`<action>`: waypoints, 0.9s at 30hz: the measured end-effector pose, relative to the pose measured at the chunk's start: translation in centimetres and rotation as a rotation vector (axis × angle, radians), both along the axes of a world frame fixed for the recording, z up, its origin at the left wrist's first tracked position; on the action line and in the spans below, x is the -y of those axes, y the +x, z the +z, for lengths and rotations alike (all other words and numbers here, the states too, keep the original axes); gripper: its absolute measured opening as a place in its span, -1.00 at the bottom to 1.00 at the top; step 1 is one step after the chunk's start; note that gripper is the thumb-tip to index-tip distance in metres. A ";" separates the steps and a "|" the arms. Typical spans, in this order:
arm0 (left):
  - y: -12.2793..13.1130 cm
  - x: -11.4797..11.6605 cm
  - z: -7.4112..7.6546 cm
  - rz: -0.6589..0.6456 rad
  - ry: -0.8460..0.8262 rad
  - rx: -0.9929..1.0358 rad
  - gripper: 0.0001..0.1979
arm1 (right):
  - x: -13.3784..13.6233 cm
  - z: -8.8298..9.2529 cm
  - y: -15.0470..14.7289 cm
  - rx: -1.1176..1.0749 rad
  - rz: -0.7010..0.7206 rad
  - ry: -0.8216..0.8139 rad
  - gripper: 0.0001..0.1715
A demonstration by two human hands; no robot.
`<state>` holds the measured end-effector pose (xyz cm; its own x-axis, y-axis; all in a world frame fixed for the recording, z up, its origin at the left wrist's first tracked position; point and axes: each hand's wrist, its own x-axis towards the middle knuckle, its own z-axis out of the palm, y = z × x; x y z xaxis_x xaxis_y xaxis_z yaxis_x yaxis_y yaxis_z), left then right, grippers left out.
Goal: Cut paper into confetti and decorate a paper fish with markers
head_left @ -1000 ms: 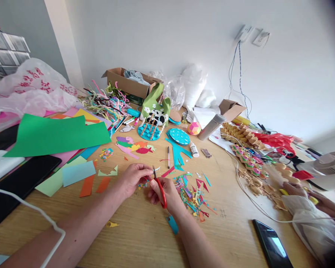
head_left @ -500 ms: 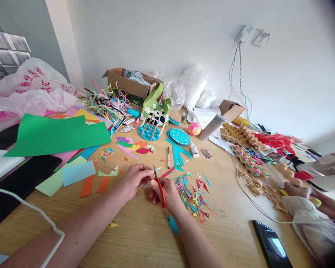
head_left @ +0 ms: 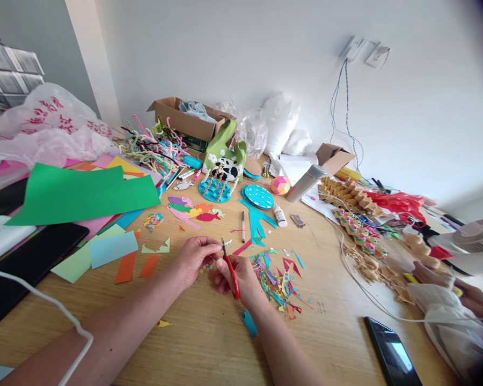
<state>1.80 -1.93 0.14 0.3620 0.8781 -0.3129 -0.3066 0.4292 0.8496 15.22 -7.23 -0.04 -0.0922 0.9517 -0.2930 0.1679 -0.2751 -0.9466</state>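
Observation:
My right hand (head_left: 243, 274) grips red-handled scissors (head_left: 234, 279), their blades pointing away from me. Close beside it, my left hand (head_left: 194, 259) pinches a small pale scrap of paper (head_left: 227, 244) with thumb and forefinger at the blades. The scrap is partly hidden and too small to make out fully. Tiny round paper bits (head_left: 204, 268) lie just below my left fingers. To the right of my hands is a heap of multicoloured paper clippings (head_left: 271, 279). Beyond them are cut-out paper fish (head_left: 195, 208) and a pen (head_left: 243, 227).
Coloured paper sheets (head_left: 84, 193) and a black phone-like slab (head_left: 36, 262) occupy the left. A blue dotted disc (head_left: 257, 197), glue bottle (head_left: 280, 216) and grey flask (head_left: 305, 183) stand farther back. A phone (head_left: 392, 351), a white cable (head_left: 356, 284) and another person's hand (head_left: 432, 276) are at right.
My hands and the scissors stay almost where they were. At the right edge, the other person's hand and pale sleeve have shifted slightly.

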 end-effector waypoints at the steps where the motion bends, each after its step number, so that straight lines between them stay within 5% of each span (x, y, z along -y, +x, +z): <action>1: 0.0 0.0 0.0 0.002 -0.001 0.000 -0.76 | 0.0 0.0 0.0 0.008 -0.001 -0.001 -0.33; 27: -0.1 0.0 0.0 0.013 -0.001 -0.016 -0.77 | 0.0 0.1 0.3 0.064 -0.046 -0.021 -0.35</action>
